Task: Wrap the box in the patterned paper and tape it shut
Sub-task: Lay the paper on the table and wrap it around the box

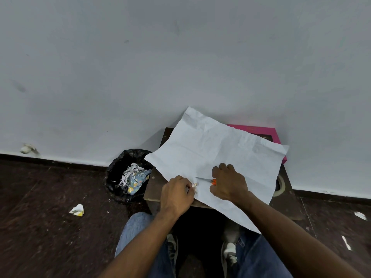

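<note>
A large sheet of wrapping paper [216, 149] lies white side up over a small dark table [154, 189]. The pink box [261, 130] sits at the table's far right, partly under the sheet. My right hand [228, 183] grips orange-handled scissors [208, 180], blades pointing left over the paper. My left hand [176, 193] pinches a small crumpled scrap of patterned paper [194, 187] at the sheet's near left edge. A roll of tape [281, 185] peeks out from under the sheet's right edge.
A black-lined bin [120, 173] holding paper scraps stands on the floor left of the table. A crumpled scrap [77, 210] lies on the dark floor further left. A white wall rises right behind the table. My knees are below the table's near edge.
</note>
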Tool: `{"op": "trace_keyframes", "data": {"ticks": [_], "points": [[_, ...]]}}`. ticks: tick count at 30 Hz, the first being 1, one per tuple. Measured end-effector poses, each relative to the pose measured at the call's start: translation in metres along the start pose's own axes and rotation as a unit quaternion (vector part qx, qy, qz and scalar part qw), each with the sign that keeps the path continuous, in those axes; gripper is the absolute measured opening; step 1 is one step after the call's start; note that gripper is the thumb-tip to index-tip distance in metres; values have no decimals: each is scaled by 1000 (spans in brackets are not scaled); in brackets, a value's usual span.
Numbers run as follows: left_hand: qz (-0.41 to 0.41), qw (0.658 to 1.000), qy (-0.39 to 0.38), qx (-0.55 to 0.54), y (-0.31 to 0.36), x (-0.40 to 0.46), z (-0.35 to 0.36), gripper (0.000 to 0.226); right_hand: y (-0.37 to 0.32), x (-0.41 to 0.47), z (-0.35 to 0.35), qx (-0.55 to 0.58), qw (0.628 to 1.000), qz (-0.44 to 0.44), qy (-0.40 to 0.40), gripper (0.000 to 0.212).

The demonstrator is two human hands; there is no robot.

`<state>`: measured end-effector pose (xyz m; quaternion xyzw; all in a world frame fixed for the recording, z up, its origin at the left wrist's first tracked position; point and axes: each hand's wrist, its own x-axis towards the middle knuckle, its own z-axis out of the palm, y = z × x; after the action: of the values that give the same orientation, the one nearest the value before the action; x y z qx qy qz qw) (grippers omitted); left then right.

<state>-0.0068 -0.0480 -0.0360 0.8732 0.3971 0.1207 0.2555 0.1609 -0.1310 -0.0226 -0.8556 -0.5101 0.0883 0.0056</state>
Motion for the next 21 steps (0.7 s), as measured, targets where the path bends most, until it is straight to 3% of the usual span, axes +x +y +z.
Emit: {"op": "trace_keyframes", "data": {"ticks": [4, 8, 12, 21], "points": [[-119, 982, 124, -83, 0, 1, -9, 8, 2, -5, 1, -61, 998, -15, -6, 30], [-279, 914, 203, -216, -14, 21, -28, 12, 6, -7, 1, -68, 997, -31, -3, 29], [-301, 862, 185, -363, -13, 39, -40, 16, 10, -10, 1, -61, 997, -56, 0, 27], [-323, 861, 183, -348, -22, 17, -34, 22, 15, -19, -4, 6, 998, -59, 10, 11]]}}
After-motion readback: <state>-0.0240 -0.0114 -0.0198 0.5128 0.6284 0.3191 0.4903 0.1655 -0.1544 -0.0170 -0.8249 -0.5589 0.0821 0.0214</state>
